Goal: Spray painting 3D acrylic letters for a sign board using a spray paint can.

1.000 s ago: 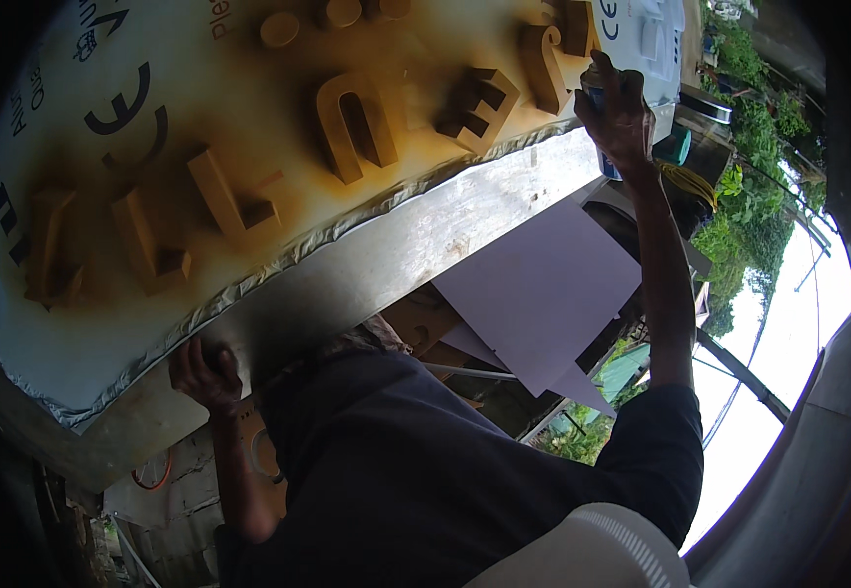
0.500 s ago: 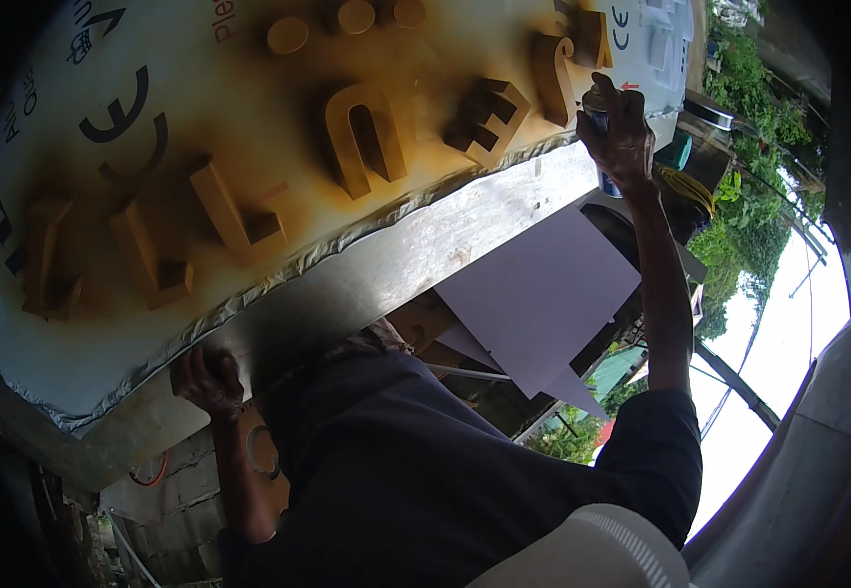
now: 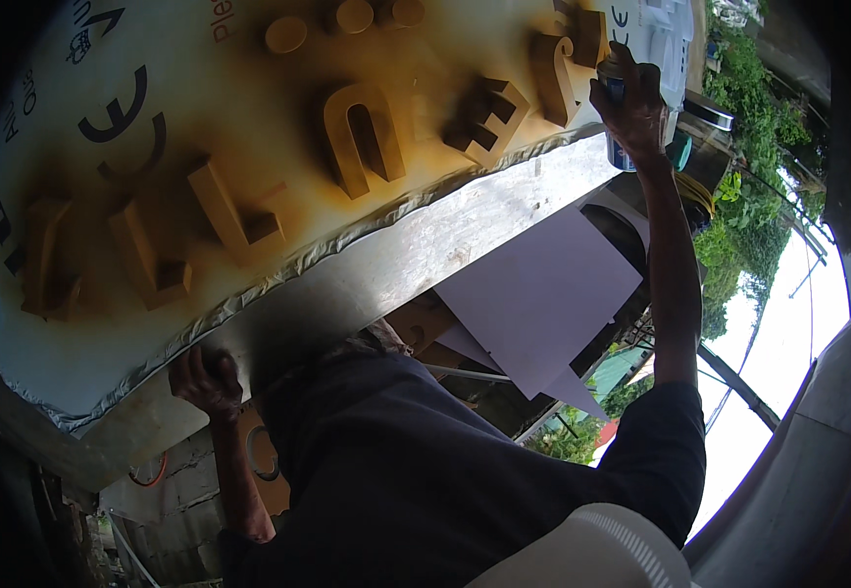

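My right hand (image 3: 634, 110) is wrapped round a blue spray can (image 3: 622, 157), with a finger up at its top. It is beside the far-right gold letters, close to a curved gold letter (image 3: 553, 78) and a slanted gold block (image 3: 590, 39). The letters stand on a white printed sheet (image 3: 259, 118) stained with gold-brown overspray. My left hand (image 3: 207, 382) is curled at the table's front edge, below the sheet's rumpled border; whatever its fingers hold, if anything, is hidden. Nearest to it among the letters is an L-shaped gold one (image 3: 229, 211).
More gold letters, such as a U-shaped one (image 3: 357, 137), and gold discs (image 3: 286, 35) cover the sheet. A bare metal strip (image 3: 425, 250) runs along the table's front. Below it lean pale purple panels (image 3: 548, 299). White pieces (image 3: 666, 44) lie at the far right end.
My right hand has moved up and a little to the right with the spray can. My left hand stays at the table's edge.
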Available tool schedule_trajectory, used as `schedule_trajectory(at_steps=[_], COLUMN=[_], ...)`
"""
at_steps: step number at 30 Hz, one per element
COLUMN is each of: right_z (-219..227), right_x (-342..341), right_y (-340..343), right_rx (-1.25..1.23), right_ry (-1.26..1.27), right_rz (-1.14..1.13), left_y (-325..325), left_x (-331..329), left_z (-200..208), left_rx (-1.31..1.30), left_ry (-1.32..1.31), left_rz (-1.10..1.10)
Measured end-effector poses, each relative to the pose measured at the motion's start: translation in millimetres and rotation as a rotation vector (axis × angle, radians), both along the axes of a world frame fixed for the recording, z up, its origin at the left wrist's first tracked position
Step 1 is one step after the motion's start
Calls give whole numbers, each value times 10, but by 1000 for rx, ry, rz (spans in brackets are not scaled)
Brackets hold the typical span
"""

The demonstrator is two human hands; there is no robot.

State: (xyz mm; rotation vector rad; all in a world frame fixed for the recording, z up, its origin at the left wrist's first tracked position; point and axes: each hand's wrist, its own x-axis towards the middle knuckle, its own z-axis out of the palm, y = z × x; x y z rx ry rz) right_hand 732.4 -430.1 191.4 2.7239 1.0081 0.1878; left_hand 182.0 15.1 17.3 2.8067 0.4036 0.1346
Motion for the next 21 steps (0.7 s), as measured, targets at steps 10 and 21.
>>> schedule_trajectory(at_steps=[10, 21], right_z=[41, 219], right_x=[-8, -148], right_y=[14, -121], right_rx=[-6, 136], right_ry=[2, -160], right_rz=[35, -39], left_y=[29, 20], left_x=[-341, 17], left_z=[-166, 12], left_rx=[-153, -11], left_ry=[143, -5], left_rz=[41, 5])
